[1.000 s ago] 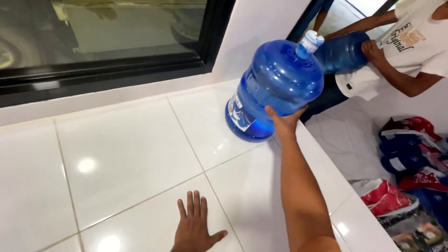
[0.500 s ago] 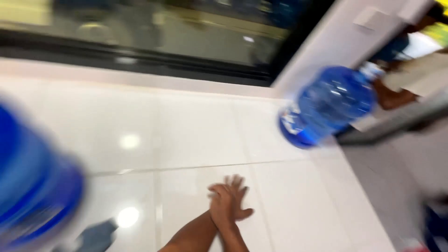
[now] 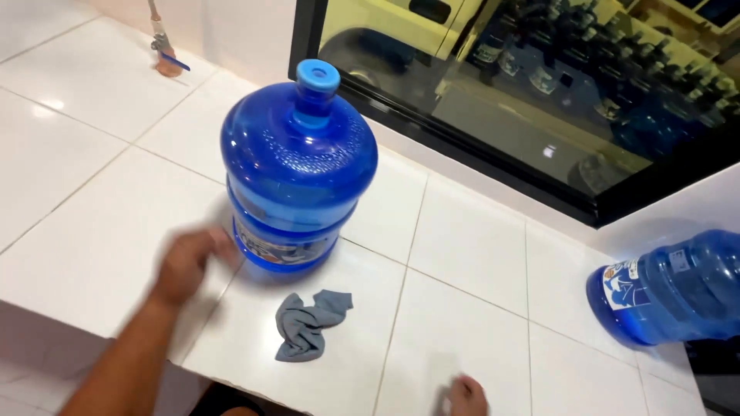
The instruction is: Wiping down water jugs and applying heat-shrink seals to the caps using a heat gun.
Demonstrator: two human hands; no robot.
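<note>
L hand open, blurred, at upright jug base to steady it; rag just in front; R hand fingertips only, state unclear.

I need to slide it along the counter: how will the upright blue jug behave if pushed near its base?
The jug looks rigid, so it probably won't buckle. The glossy tiled counter suggests it would slide rather than grip. Standing upright on a wide flat base, it seems unlikely to tip from a low push where the left hand is. Whether it is full, I can't tell.

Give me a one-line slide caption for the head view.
Left hand reaching the upright blue water jug on the white tiled counter, grey rag beside it.
</note>
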